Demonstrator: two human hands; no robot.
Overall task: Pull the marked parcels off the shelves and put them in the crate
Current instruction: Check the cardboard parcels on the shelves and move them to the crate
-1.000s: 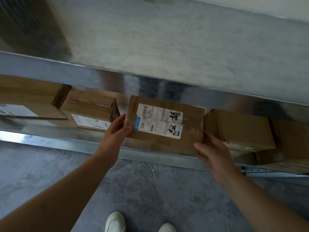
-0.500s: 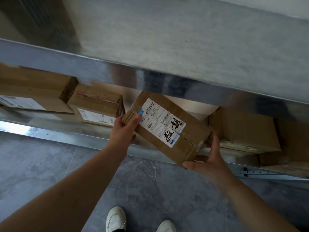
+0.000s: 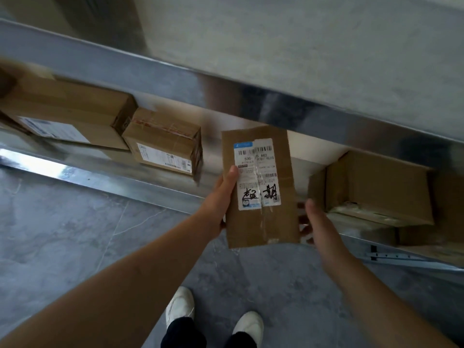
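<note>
A flat brown cardboard parcel [image 3: 273, 197] with a white shipping label and black handwritten marks is out in front of the metal shelf [image 3: 100, 182], held lengthwise away from me. My left hand [image 3: 221, 197] grips its left edge, thumb on the label. My right hand [image 3: 313, 222] is at its right edge; its fingers reach under the parcel and are mostly hidden. No crate is in view.
On the shelf sit a large box [image 3: 70, 114] and a small taped box [image 3: 165, 144] at left, and two boxes [image 3: 381, 187] at right. An upper shelf board [image 3: 301, 46] overhangs. Grey tiled floor and my white shoes [image 3: 180, 305] lie below.
The parcel has come off the shelf toward me and turned from slanted to lengthwise. Both hands moved with it.
</note>
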